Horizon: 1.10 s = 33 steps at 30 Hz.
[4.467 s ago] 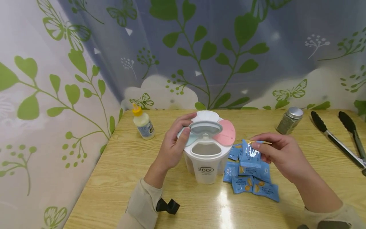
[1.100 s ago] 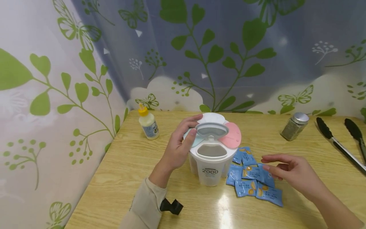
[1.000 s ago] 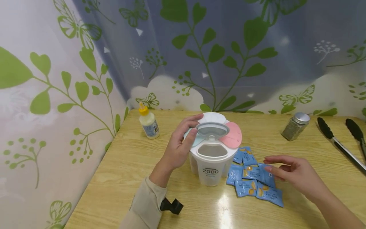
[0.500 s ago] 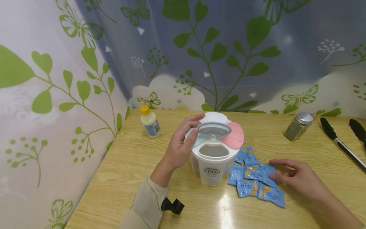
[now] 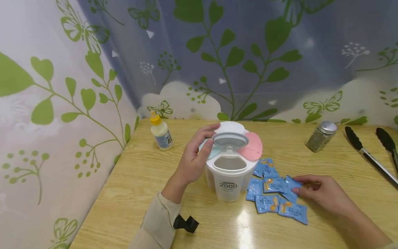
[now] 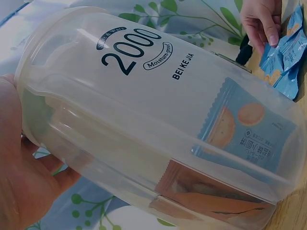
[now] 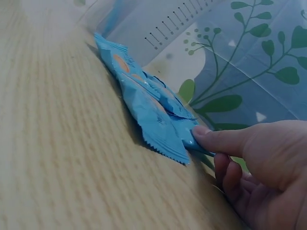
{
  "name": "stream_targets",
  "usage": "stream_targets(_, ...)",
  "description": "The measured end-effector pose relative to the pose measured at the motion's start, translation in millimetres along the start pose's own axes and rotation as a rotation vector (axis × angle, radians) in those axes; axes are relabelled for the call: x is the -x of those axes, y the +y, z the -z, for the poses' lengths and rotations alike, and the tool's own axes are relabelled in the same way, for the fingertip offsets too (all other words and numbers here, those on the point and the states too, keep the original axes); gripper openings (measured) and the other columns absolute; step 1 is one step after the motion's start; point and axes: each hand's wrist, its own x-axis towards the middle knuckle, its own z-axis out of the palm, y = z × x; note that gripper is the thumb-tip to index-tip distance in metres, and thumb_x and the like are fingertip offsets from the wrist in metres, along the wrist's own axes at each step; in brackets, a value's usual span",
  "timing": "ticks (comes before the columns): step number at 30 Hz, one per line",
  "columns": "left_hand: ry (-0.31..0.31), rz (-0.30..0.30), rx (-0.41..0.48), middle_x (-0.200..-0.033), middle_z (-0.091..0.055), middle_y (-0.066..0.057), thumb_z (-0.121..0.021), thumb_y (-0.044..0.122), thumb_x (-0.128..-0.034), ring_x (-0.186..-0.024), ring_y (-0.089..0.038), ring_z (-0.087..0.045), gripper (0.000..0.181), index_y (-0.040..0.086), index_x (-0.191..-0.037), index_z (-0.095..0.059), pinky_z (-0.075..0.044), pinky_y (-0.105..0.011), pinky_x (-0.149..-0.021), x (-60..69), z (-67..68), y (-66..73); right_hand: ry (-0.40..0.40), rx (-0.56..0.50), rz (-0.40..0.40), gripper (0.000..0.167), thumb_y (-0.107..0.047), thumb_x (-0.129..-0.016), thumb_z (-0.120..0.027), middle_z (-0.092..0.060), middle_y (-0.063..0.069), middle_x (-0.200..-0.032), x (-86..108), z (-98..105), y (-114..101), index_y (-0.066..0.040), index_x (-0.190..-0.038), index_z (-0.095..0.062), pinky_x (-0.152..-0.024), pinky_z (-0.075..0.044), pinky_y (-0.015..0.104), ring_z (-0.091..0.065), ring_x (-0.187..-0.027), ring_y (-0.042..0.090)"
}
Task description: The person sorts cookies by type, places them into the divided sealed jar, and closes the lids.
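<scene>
Blue packet (image 5: 290, 183): is glinting, right grip (image 5: 321, 193) pinching its edge.
Translucent canister (image 5: 228, 190): is displaying "2000", left grip (image 5: 194, 159) clasping its upper side.

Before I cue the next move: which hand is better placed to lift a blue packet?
Probably the right hand: it pinches one blue packet by its edge. The left hand grips the container on the side away from that packet, so it seems better suited to steadying.
</scene>
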Motion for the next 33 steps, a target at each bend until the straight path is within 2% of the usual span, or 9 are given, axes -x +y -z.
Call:
stream_targets(4,0.002,0.001,-0.001,-0.148,-0.051,-0.012,-0.041,0.026,-0.106,-0.142,-0.022,-0.043,0.034,-0.001,-0.112,-0.06,-0.033,-0.043,-0.12,0.0,-0.2,-0.5,-0.014,-0.074,-0.026,0.039,-0.032,-0.092,-0.072,-0.072,0.01,-0.11,-1.9,0.2,2.8,-0.004,-0.119,-0.07,-0.065,-0.053,0.022,-0.062,-0.078,0.0)
stream_targets(8,0.002,0.002,0.001,-0.147,-0.051,-0.012,-0.041,0.027,-0.106,-0.142,-0.022,-0.043,0.034,-0.001,-0.112,-0.061,-0.034,-0.043,-0.12,-0.2,-0.2,-0.6,-0.017,-0.148,-0.01,0.026,-0.02,-0.096,-0.067,-0.071,0.01,-0.106,-2.8,-1.3,3.5,0.0,-0.113,-0.069,-0.062,-0.055,0.024,-0.064,-0.077,0.001)
stream_targets(15,0.006,0.006,0.005,-0.147,-0.051,-0.013,-0.041,0.027,-0.1057,-0.142,-0.022,-0.044,0.035,-0.001,-0.112,-0.061,-0.035,-0.043,-0.119,1.3,0.7,-0.7,-0.045,-0.105,-0.005,0.036,-0.027,-0.097,-0.066,-0.069,0.016,-0.12,-1.8,-0.8,2.6,-0.003,-0.123,-0.067,-0.062,-0.055,0.024,-0.064,-0.082,-0.002)
stream_targets(21,0.01,0.0,0.013,-0.147,-0.051,-0.013,-0.041,0.028,-0.106,-0.142,-0.023,-0.044,0.036,-0.002,-0.112,-0.061,-0.036,-0.043,-0.119,1.8,0.9,-1.1,-0.053,-0.07,0.049,0.027,-0.021,-0.099,-0.063,-0.071,0.011,-0.112,-4.0,0.5,2.3,-0.004,-0.118,-0.07,-0.06,-0.053,0.023,-0.062,-0.079,-0.002)
stream_targets(29,0.007,-0.012,0.014,-0.147,-0.051,-0.014,-0.041,0.03,-0.1063,-0.142,-0.023,-0.044,0.038,-0.002,-0.113,-0.061,-0.036,-0.043,-0.119,0.6,0.2,-1.3,-0.119,-0.2,0.024,0.034,-0.021,-0.103,-0.056,-0.066,0.003,-0.086,-4.8,7.4,5.8,0.004,-0.126,-0.062,-0.054,-0.05,0.027,-0.058,-0.066,0.009)
stream_targets(33,0.006,-0.017,0.017,-0.147,-0.051,-0.014,-0.042,0.031,-0.1064,-0.142,-0.024,-0.044,0.038,-0.002,-0.112,-0.061,-0.036,-0.044,-0.119,0.0,-0.7,-2.1,-0.119,-0.227,0.023,0.037,-0.022,-0.103,-0.056,-0.065,0.002,-0.079,-2.8,13.4,4.7,0.005,-0.127,-0.061,-0.054,-0.051,0.026,-0.059,-0.065,0.011)
